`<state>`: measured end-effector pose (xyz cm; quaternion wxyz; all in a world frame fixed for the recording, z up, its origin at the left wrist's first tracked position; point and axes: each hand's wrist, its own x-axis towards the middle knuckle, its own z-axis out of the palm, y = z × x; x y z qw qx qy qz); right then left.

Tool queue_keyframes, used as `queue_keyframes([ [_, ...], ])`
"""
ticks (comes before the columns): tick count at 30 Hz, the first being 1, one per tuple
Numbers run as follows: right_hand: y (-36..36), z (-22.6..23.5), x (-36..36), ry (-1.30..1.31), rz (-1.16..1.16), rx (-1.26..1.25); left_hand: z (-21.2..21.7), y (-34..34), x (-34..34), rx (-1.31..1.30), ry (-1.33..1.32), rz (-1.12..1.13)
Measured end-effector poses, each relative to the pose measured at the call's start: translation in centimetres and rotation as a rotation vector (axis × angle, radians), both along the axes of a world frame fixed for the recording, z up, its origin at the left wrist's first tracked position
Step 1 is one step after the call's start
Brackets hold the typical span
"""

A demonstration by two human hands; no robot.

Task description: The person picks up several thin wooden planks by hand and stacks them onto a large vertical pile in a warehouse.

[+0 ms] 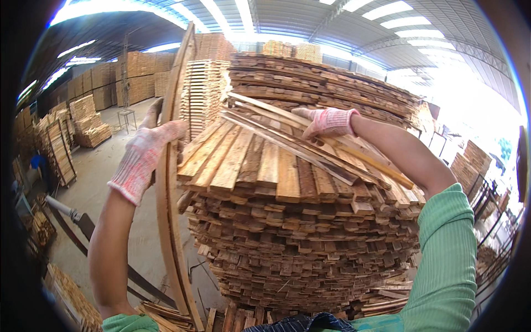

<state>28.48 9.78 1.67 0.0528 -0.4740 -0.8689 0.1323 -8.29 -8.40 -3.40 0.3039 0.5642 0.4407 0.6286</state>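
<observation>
My left hand (146,149), in a pink and white knit glove, is closed around a long wooden board (166,193). The board stands nearly upright along the left side of a large stack of planks (298,238). Over the top of that stack, my right hand (329,123), gloved the same way, is closed on a narrow wooden strip (265,108). Its fingertips curl over the strip and are partly hidden. Another thin strip (287,145) lies slantwise beside it, across the flat planks of the top layer.
Behind rises a second plank pile (326,83), with a neatly spaced stack (202,94) to its left. A metal bar (83,224) runs by my left forearm. Further left are a small metal stand (126,119), more timber stacks (91,124) and a person in blue (41,166).
</observation>
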Motion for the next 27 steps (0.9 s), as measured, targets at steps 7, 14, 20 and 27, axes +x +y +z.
queue_keyframes([
  [7, -5.8, 1.3, 13.2, -0.196, -0.469, 0.136, 0.2, -1.4, 2.4, 0.082, 0.073, 0.066],
  [14, -5.9, -9.2, 35.4, -0.541, -0.703, 0.258, -0.5, -3.8, 3.9, 0.193, -0.090, 0.122],
  [20, -3.0, -3.9, 25.2, -0.662, -0.755, 0.275, -4.7, -5.7, 3.5, 0.151, -0.347, 0.006],
  [27, -1.5, -4.8, 2.7, -0.210, 0.004, 0.127, -10.1, -8.9, 6.3, 0.149, -0.670, -0.003],
])
